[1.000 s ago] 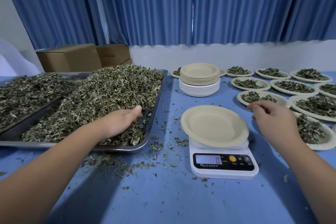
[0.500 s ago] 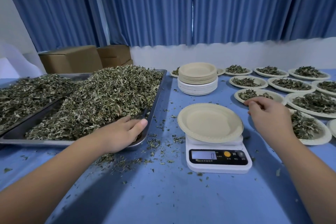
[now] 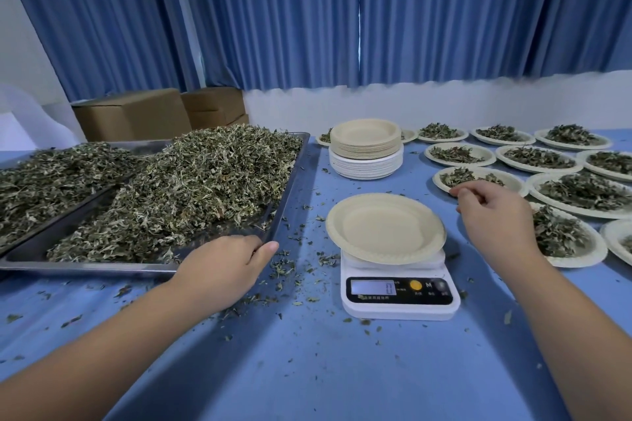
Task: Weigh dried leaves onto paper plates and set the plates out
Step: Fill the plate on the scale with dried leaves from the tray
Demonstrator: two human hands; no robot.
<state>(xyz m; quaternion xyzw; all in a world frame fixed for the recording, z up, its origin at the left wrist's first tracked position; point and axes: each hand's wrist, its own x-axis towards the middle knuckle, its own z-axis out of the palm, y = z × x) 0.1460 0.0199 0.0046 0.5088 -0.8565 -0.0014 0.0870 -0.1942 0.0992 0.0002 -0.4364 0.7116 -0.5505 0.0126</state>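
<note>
Leaves [image 3: 205,181] heap the tray [image 3: 85,269]; bare plate [image 3: 386,229] tops scale [image 3: 400,309]. Left hand [image 3: 222,267] at tray corner, grasp unclear; right hand [image 3: 496,219] loosely curled.

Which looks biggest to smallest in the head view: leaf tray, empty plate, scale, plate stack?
1. leaf tray, clearly largest.
2. empty plate and scale, about alike; the plate covers part of the scale.
3. plate stack, smallest, though it sits farther back.

Scale labels [image 3: 431,293] unreadable (too small).
</note>
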